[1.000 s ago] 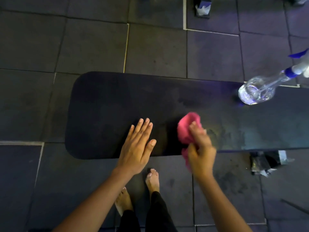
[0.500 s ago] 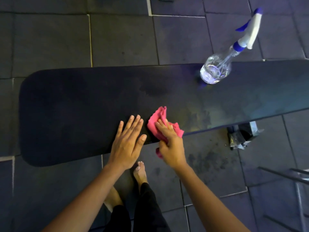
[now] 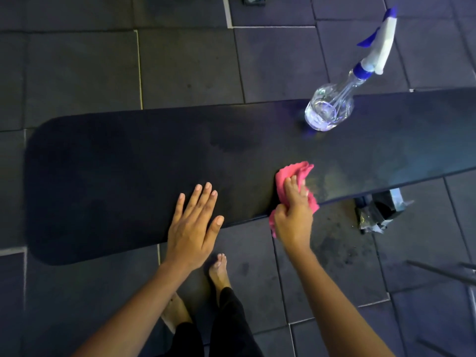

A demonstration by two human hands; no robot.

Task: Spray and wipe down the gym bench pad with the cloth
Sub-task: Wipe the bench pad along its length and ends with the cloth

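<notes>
Standing barefoot on dark floor tiles [image 3: 77, 73], I note my two feet [image 3: 219, 269] nearest to me, black trouser legs above them, at the near edge of the bench pad [image 3: 128, 163].

Left hand [image 3: 192, 228]: laid flat, palm down, on the near edge of the pad. Fingers [image 3: 203, 199] straight and close together, thumb out to the side, gripping nothing.

Right hand [image 3: 293, 217]: curled around the pink cloth [image 3: 296, 171], fingers bunched over it and pressing it on the pad close to the near edge. One part of the cloth fans out beyond my fingertips onto the pad; another part hangs below my palm, over the edge. The hand is slightly blurred.

Pad surface: black, long, rounded at its left end, running out of view at the right. A darker blotch shows near the middle, and a paler, streaky sheen lies just right of the cloth (whether wet I cannot tell for certain).

Below the pad's near edge, right of my right hand, a dark metal part [image 3: 381, 210] of the bench frame is visible.

Farthest item: a clear spray bottle [image 3: 329, 109] with a white and blue trigger head, standing on the pad at its far edge, well apart from the cloth. Clear liquid shows in its lower part.
</notes>
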